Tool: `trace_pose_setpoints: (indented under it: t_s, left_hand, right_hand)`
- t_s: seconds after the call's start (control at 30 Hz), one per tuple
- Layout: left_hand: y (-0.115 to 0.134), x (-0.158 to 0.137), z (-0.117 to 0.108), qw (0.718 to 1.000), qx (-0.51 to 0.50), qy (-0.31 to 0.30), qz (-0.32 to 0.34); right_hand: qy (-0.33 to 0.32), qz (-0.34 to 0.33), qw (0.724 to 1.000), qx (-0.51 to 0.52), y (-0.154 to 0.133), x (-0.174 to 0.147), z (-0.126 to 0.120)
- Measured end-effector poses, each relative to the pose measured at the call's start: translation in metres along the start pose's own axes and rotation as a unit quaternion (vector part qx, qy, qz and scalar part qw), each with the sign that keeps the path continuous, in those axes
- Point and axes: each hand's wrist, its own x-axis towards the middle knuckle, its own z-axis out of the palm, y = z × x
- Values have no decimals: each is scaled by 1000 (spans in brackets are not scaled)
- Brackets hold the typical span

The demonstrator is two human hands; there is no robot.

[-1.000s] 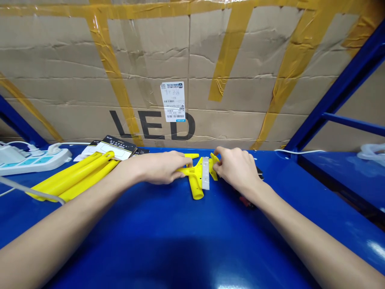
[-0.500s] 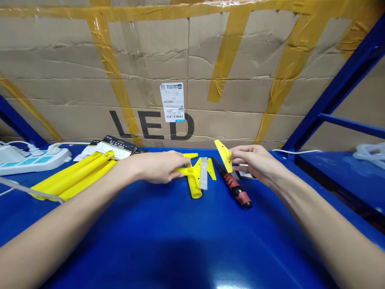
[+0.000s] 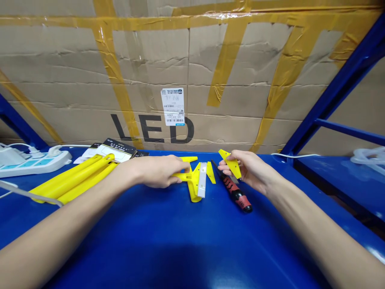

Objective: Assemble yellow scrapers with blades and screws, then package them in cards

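Observation:
My left hand (image 3: 164, 170) is closed on a yellow plastic scraper head (image 3: 195, 176). A whitish, flat metal blade (image 3: 202, 179) lies along its right edge. Between the fingers of my right hand (image 3: 254, 168) is a yellow tapered plate (image 3: 231, 163) with small holes, held tilted above the table. A similar loose yellow plate (image 3: 211, 172) rests just right of the blade. Behind the scraper head another yellow piece (image 3: 189, 159) is partly hidden by my left hand. The red and black screwdriver (image 3: 237, 193) lies below my right hand, its tip pointing away.
Several yellow tube handles (image 3: 72, 176) lie at left beside black and white packaging cards (image 3: 118, 149). Further left is a white power strip (image 3: 45, 162) with plugs and cables. A taped cardboard box (image 3: 198, 68) stands behind the blue table (image 3: 168, 233); a blue metal frame (image 3: 333, 96) rises at right.
My right hand has lowered slightly and turned the yellow plate to a flatter tilt. The scraper head and blade in my left hand are slightly more tilted. The camera view has shifted a little.

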Motion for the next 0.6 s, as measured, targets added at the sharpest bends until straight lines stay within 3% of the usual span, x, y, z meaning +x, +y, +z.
trace_pose_setpoints:
  t_s: [0.2,0.4,0.6]
  left_hand:
    - [0,-2,-3,1000,-10,5,-2]
    - [0,-5,-5,1000,-9,14,-19]
    - [2,-6,-9,999,-11,30,-12]
  right_hand:
    - [-84,-42,994,-48,8,1,-5]
    - [-75,-38,994,-71,13,0,-2]
    - [-103,-7,994,-29,13,0,2]
